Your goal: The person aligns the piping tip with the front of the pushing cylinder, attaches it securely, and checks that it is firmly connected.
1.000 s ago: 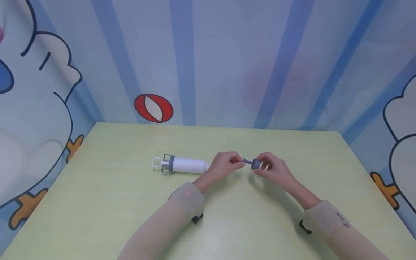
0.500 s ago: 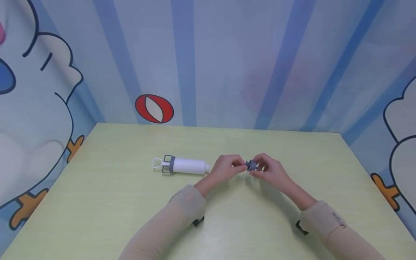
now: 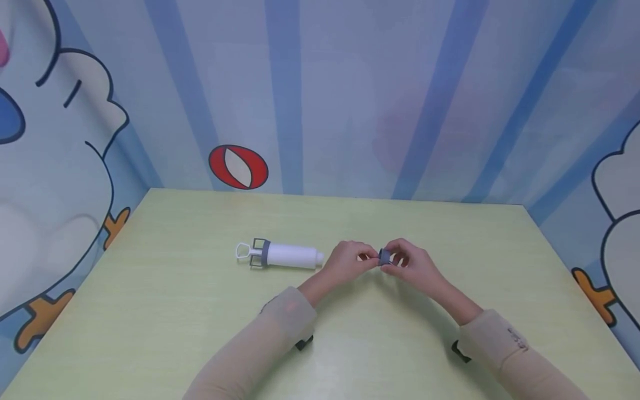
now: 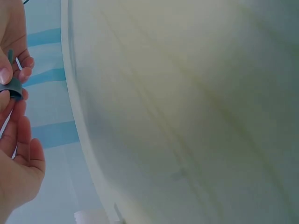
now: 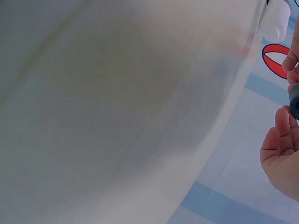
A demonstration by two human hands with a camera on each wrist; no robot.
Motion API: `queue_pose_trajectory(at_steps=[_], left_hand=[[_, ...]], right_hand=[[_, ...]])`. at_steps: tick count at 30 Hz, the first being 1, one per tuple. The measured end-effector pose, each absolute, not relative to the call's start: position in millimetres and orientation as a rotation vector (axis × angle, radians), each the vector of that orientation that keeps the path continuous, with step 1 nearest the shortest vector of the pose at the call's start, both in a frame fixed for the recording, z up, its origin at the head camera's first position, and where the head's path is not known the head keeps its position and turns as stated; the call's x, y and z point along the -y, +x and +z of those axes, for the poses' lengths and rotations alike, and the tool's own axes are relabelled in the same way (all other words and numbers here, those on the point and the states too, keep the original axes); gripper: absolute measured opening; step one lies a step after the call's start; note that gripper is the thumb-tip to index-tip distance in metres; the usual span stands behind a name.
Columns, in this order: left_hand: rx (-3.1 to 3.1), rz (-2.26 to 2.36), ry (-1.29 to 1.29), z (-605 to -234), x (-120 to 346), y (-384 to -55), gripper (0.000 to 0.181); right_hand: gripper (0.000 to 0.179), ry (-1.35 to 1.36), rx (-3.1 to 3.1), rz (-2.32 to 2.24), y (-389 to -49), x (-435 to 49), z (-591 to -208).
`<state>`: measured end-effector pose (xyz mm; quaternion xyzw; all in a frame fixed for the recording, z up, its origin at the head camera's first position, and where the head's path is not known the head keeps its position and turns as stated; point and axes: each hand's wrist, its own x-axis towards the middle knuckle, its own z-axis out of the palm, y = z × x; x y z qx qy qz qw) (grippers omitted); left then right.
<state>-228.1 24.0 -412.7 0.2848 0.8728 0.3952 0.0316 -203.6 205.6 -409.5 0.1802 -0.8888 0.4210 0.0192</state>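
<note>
In the head view, a small dark grey cap [image 3: 384,257] is held off the table between my two hands. My right hand [image 3: 412,264] pinches its rim with thumb and fingers. My left hand [image 3: 350,260] meets it from the left, thumb and forefinger pinched at its end. A thin grey stem [image 4: 10,55] pokes out beyond the cap in the left wrist view, on the right hand's side. Fingers hide part of both. Left of the hands lies a white syringe-like tube [image 3: 292,255] with a grey two-looped collar [image 3: 260,253] and a white ring handle [image 3: 243,250].
The pale green table [image 3: 200,311] lies under both forearms. Behind it stands a blue striped wall [image 3: 340,111] with a printed red and white oval [image 3: 238,166]. Cartoon-printed panels [image 3: 50,183] flank the sides.
The grey stem, earlier long between left fingers and cap, has slid rightward through the cap. My hands have come closer together. The white tube has stayed put.
</note>
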Motion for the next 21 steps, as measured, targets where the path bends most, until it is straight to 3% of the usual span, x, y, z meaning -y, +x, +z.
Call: queue_pose_trajectory(at_steps=[21], left_hand=[[-2.727,1.078,0.945,-416.6,-22.9,-230.9,0.015]], right_hand=[[0.024,0.653,2.756,1.310,-200.5,-198.9,-412.6]])
